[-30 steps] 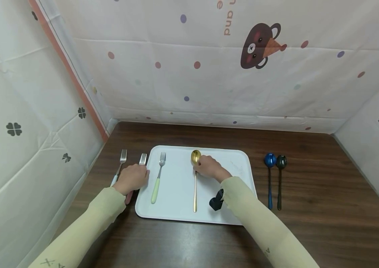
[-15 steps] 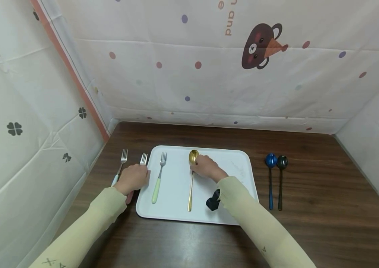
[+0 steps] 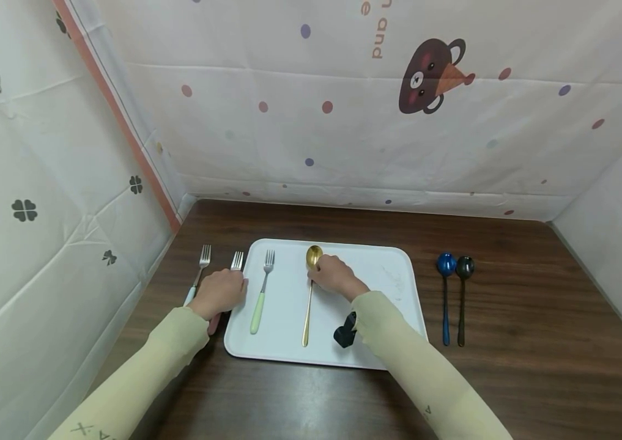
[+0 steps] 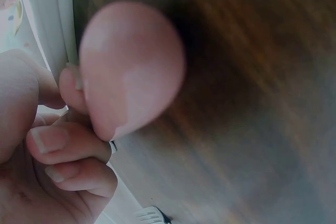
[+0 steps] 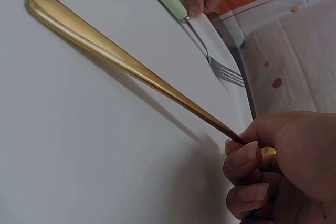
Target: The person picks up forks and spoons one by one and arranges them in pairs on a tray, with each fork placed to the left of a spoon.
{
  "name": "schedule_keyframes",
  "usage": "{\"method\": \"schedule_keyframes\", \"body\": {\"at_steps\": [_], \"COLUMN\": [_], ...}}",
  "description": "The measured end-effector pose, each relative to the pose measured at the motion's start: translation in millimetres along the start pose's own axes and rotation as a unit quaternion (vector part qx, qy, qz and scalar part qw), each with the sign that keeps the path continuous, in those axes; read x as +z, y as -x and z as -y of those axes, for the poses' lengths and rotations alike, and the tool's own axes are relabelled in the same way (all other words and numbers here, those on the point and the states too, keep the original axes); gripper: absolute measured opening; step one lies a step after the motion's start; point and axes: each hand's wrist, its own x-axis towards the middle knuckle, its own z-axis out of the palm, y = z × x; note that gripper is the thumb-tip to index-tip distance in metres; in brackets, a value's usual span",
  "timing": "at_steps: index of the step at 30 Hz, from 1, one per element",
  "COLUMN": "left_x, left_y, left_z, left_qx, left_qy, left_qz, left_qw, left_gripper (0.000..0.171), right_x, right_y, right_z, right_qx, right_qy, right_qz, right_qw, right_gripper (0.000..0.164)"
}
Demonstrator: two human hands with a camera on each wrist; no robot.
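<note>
By the left edge of the tray (image 3: 287,318), my left hand (image 3: 219,292) grips a pink-handled fork (image 4: 131,69); just inside lies a green-handled fork (image 3: 257,311). Between both side edges, my right hand (image 3: 335,274) pinches a gold spoon (image 5: 126,63). Past the right edge lies a blue spoon (image 3: 446,264).

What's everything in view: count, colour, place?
Table: 1, brown, underneath
Tray: 1, white, on table
Gold spoon: 1, gold, over tray
Green fork: 1, green handle, on tray
Pink fork: 1, pink handle, beside tray
Pale fork: 1, whitish handle, far left
Blue spoon: 1, blue, right of tray
Black spoon: 1, black, rightmost
Cloth walls: 3, white, beyond table
Attachment: 1, black, right wrist
Sleeves: 2, yellowish, arms
Left hand: 1, gripping pink fork
Right hand: 1, gripping gold spoon
</note>
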Motion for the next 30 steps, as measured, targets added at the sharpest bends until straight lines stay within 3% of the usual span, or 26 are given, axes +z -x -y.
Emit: {"method": "schedule_keyframes", "body": {"at_steps": [11, 30], "left_x": [1.1, 0.4], "left_y": [0.1, 0.4], "left_z": [-0.2, -0.8], "left_qx": [0.000, -0.005], "left_qy": [-0.001, -0.005], "left_qz": [-0.010, 0.001], "left_qw": [0.9999, 1.0000], "left_gripper": [0.034, 0.033], "right_x": [8.6, 21.6], "right_y": [-2.4, -9.7], "right_z": [4.1, 15.4], "right_qx": [-0.022, 0.000], "right_qy": [-0.004, -0.010], "right_qz": [-0.015, -0.013], "right_qw": [1.000, 1.000], "right_gripper": [0.043, 0.043]}}
